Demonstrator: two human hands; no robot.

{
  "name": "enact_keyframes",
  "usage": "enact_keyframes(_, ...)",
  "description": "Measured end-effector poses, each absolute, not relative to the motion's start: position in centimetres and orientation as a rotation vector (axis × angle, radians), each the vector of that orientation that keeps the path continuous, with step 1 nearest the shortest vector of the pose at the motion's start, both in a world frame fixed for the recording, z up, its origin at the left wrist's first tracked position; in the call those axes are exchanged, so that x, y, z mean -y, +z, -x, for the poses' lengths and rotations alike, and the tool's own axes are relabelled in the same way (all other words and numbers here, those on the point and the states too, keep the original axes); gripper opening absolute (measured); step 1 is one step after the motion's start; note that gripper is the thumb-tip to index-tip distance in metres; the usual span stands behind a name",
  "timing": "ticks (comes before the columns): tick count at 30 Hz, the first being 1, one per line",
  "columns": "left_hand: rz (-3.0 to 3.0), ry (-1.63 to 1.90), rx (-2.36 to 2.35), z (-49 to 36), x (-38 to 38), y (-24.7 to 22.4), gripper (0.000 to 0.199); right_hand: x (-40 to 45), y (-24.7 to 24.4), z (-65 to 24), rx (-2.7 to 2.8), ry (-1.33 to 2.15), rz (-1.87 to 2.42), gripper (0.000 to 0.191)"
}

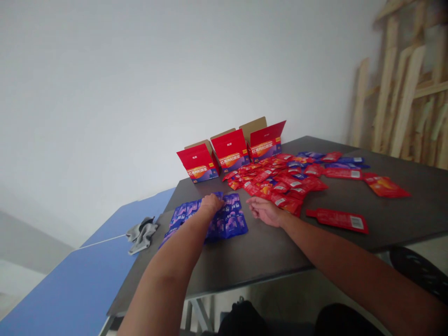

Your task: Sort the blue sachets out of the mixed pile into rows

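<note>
Flat purple-blue sachets point(231, 223) lie side by side in rows on the dark table. My left hand point(211, 202) rests on the upper part of these rows, its fingers closed at the edge of a purple sachet; the fingertips are partly hidden. Just right of the rows, my right hand point(265, 211) hovers close to the table, fingers loosely bent and a little apart, with nothing visible in them. Beside and behind it spreads a heap of red sachets point(276, 179), mostly red with some purple among them. A single red sachet point(338, 219) lies right of my right hand.
Three open red boxes stand at the back: a left box point(201, 164), a middle box point(231, 151) and a right box point(266, 142). A grey cloth point(143, 234) lies at the left edge, by a lower blue surface point(70, 284). Wooden slats point(402, 100) lean at the right.
</note>
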State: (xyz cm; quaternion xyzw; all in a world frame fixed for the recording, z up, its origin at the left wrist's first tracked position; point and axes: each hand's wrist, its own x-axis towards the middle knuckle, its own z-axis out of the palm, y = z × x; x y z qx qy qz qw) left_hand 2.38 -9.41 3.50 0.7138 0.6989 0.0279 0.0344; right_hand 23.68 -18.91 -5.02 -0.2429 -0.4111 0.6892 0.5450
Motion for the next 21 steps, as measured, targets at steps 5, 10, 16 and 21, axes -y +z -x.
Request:
enact_keyframes(5,-2.242,-0.025,-2.205,-3.3,9.2,3.0,0.055,19.2,-4.6,-23.6,0.987,1.634,0.597,0.025)
enact_keyframes(10,-2.239,-0.062,-2.268,-3.6,9.6,2.5,0.056,19.1,-4.6,-23.6,1.006,1.636,0.603,0.023)
enact_keyframes(16,-2.388,0.268,-2.301,-4.7,11.9,3.0,0.057,18.7,-5.1,-23.7,1.004,1.635,0.584,0.024)
enact_keyframes(21,-2.155,0.767,-1.613,-9.6,17.1,0.4,0.032,18.6,-5.2,-23.6,0.936,1.598,0.545,0.019)
